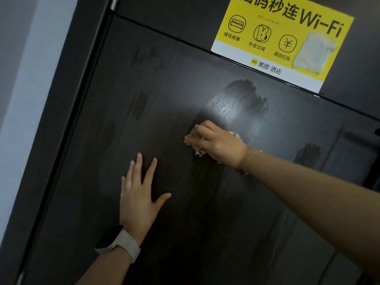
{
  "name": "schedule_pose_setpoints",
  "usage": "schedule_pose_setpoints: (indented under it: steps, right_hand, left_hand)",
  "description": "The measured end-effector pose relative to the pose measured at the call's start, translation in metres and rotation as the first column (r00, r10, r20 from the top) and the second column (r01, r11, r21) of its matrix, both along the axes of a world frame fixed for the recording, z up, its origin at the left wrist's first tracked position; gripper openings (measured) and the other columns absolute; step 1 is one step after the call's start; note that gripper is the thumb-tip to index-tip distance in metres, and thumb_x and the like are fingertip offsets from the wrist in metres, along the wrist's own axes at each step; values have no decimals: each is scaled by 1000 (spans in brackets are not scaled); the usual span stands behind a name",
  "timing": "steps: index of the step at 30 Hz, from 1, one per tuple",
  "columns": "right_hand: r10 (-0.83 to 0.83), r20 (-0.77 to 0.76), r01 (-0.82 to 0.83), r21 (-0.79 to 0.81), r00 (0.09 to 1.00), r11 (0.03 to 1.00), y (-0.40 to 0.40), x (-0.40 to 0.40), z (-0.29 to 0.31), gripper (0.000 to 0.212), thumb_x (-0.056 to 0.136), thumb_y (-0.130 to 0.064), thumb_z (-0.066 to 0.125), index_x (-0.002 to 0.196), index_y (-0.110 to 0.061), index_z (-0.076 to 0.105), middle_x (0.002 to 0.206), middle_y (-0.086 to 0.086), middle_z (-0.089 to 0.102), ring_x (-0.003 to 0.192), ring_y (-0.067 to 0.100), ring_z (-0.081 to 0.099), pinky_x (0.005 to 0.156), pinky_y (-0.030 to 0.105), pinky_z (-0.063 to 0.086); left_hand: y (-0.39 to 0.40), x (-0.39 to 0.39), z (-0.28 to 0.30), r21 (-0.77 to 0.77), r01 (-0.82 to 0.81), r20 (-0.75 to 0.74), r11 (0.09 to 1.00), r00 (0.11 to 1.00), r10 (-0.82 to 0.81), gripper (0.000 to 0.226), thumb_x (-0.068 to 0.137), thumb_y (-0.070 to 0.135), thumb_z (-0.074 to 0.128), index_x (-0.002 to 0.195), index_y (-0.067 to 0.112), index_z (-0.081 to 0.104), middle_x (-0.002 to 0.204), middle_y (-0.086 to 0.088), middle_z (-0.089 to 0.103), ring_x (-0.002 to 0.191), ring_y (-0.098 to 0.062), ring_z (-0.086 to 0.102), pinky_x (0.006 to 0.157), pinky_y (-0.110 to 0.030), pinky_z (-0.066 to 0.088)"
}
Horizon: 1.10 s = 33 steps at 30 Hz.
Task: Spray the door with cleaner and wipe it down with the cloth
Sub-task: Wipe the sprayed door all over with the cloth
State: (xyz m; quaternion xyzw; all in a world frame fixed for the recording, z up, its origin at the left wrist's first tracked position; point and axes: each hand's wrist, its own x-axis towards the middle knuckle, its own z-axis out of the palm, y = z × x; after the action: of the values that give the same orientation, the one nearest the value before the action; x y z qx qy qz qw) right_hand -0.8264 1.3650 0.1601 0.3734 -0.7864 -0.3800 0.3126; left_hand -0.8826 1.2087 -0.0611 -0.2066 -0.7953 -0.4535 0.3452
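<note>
The right hand (218,144) grips a pale cloth (197,150) pressed on the middle of the dark door (185,223), below a yellow sticker (281,38), while the left hand (139,200) rests flat beside it.

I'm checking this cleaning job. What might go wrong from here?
The cloth under the right hand works just below the yellow Wi-Fi sticker; wet strokes upward may lift its edge. The left hand lies flat on the dark door and may leave prints.

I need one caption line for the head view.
Right hand wipes dark wooden door with pale cloth; left hand rests flat.
</note>
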Motion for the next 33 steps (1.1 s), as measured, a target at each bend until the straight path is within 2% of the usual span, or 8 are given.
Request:
schedule_pose_setpoints:
  steps: [6,10,14,17,22,26,30,33]
  right_hand:
    - [-6,-425,-165,-365,905,916,0,2,101,26,98,-9,50,112,2,69,94,24,59,89,39,54,78,32,35]
    - [-52,-489,-263,-553,870,791,-20,-22,69,28,94,-6,48,110,2,70,96,23,57,94,33,51,80,31,39]
    - [81,-157,-112,-198,984,974,-33,-32,11,27,96,-5,49,115,3,66,99,20,60,93,32,50,79,37,43]
    - [67,33,-69,64,997,996,-29,-27,30,32,101,-10,42,119,3,65,102,21,62,95,29,45,80,37,42]
    - [26,-363,-145,-305,931,941,-26,-28,113,30,97,-9,46,113,3,68,93,25,58,88,44,54,74,34,36]
    - [-40,-475,-245,-522,879,817,-45,-48,89,26,88,1,52,108,3,69,94,25,57,92,41,54,78,32,37]
    - [79,-121,-99,-175,990,979,-51,-59,41,27,90,-1,53,113,2,67,96,20,58,93,30,46,79,29,37]
    - [58,-67,-64,-87,996,994,-53,-59,66,29,89,1,57,116,0,68,94,21,57,90,32,47,74,32,36]
  left_hand:
    - [1,-5,-3,45,83,30,996,996,-84,98,78,54,68,153,41,6,162,9,-14,150,-18,-7,114,-56,30]
    - [3,-8,-5,103,84,5,991,996,-85,97,76,51,70,152,42,12,163,11,-9,150,-18,-3,110,-58,35]
    - [3,-5,-1,105,89,33,990,995,-92,99,75,47,75,152,40,14,163,10,-8,150,-19,-2,110,-58,35]
    - [0,-5,-1,89,103,33,991,994,-106,104,75,51,73,152,38,4,162,12,-11,150,-16,-4,115,-55,30]
    - [-1,-9,-4,56,89,32,994,995,-91,107,77,57,68,153,33,-3,161,14,-15,149,-13,-8,115,-52,31]
    - [1,-9,-4,67,75,22,995,997,-77,105,76,56,69,155,31,4,163,11,-11,149,-15,-5,113,-53,35]
    - [0,-7,-4,50,92,25,995,995,-93,104,78,56,67,153,33,-2,161,12,-15,149,-14,-9,118,-52,23]
    - [-3,-6,-3,46,116,42,992,992,-118,104,79,57,65,152,35,-6,160,15,-21,148,-11,-14,119,-52,22]
